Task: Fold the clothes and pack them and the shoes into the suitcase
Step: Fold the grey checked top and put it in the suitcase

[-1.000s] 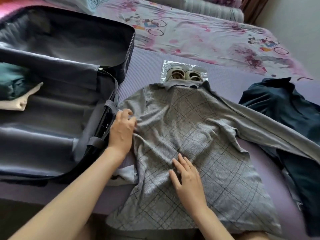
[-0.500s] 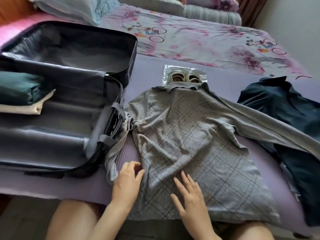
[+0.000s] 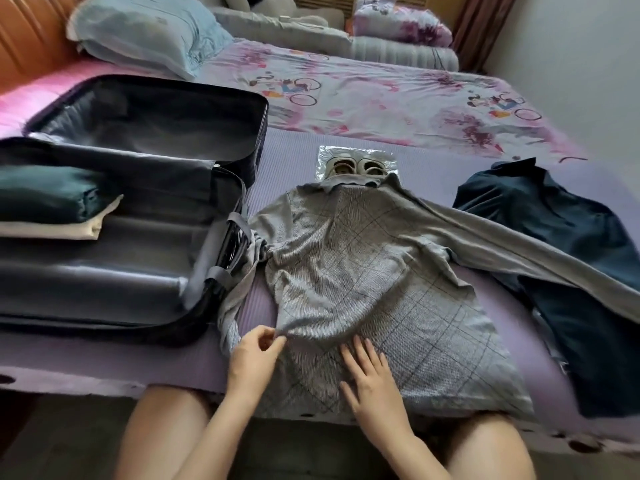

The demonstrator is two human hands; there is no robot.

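Fingers (image 3: pixel 277 342) of left hand (image 3: pixel 251 363) pinch the rumpled grey checked sweater (image 3: pixel 363 271).

Centre frame, the grey checked knit sweater (image 3: pixel 363 282) looks soft and matt. Left, the black suitcase's satin lining (image 3: pixel 104 271) shines. The purple ribbed mat (image 3: pixel 284 157) looks dull.
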